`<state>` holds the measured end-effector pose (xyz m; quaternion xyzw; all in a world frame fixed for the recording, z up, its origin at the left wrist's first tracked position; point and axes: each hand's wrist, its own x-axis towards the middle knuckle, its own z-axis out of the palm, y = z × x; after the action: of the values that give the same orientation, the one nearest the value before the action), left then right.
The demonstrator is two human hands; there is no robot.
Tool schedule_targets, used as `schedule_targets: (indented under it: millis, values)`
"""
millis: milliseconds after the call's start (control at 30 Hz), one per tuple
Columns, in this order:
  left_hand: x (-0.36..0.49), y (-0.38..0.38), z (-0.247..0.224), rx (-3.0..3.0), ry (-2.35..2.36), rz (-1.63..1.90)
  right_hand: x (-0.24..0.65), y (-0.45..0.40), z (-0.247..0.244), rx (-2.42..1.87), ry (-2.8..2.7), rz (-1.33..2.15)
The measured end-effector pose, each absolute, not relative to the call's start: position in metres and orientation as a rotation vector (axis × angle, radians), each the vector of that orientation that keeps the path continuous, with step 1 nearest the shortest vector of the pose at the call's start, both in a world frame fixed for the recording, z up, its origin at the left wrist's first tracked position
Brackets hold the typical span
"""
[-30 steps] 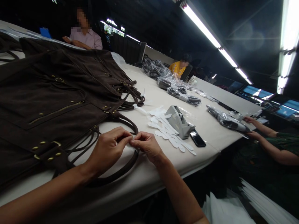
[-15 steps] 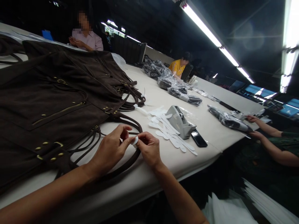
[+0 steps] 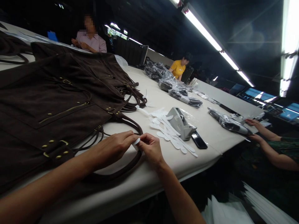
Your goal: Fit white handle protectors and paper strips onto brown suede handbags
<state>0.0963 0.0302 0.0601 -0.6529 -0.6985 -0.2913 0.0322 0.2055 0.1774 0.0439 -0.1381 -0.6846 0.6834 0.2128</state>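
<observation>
White flat strip [image 3: 136, 141], pinched tight by left hand [image 3: 116, 144] and right hand [image 3: 150, 148], seems part-fastened round one dark-brown tubular handle [image 3: 132, 163]; farther brown handles [image 3: 129, 109] are already banded.

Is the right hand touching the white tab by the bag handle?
Touching. In the head view, the right hand has its thumb tip against the white tab.

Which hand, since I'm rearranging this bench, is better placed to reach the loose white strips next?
Probably the right hand: it is nearer the white strips, while the left hand lies toward the brown bag.
</observation>
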Motion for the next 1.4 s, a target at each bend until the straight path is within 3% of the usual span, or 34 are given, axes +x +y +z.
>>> schedule_targets:
  millis: [333,567,833,1033,1200,1400]
  values:
    - [0.094,0.030,0.060,-1.898,-2.210,-1.081,0.205,0.180,0.042,-0.365,-1.968,1.902]
    - [0.107,0.038,0.066,-1.303,-2.815,-1.700,0.216,0.165,0.039,-0.397,-2.040,1.347]
    - [0.127,0.033,0.060,-1.659,-2.201,-1.104,0.227,0.154,0.047,-0.448,-2.050,1.582]
    - [0.127,0.037,0.075,-1.472,-2.181,-1.103,0.218,0.150,0.050,-0.442,-1.929,1.421]
    - [0.131,0.045,0.096,-1.372,-2.243,-1.326,0.212,0.154,0.050,-0.497,-1.842,1.380]
    - [0.133,0.044,0.111,-0.903,-2.457,-1.874,0.227,0.167,0.032,-0.601,-1.794,1.398]
